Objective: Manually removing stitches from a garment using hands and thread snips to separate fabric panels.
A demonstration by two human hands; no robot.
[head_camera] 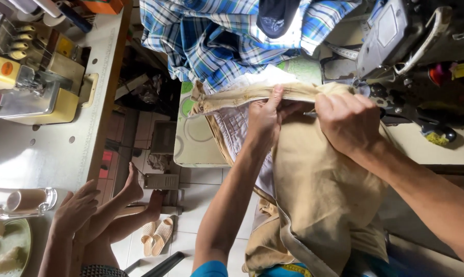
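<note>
While we hold it, garment: tan trousers (319,205) hang from the edge of the sewing tabletop (201,149) down toward our lap, the waistband (242,96) pulled up and turned so its pale lining (237,131) shows.
Long axis: we see the waistband running left to right across the view, from a loose end near the green mat corner to the spot under the sewing machine (411,36).
Left hand: our left hand (265,118) is clenched on the waistband, thumb stretched up along the folded edge, pinning it flat.
Right hand: our right hand (347,120) is closed over the bunched tan cloth at the machine end; a thin metal tip shows between the two hands, but we cannot tell what tool it belongs to.
Key relation: the free stretch of band lies to the left of both hands, so our left hand is the nearer one to it; our right hand is nearer the machine.
Behind: a blue plaid shirt (211,41) is heaped just past the band, with a dark cloth piece on top.
Far left: another person's hand (75,208) rests at the edge of a second tabletop (63,149) carrying a yellow overlock machine (32,97); their bare feet and sandals (157,236) are on the tiled floor.
</note>
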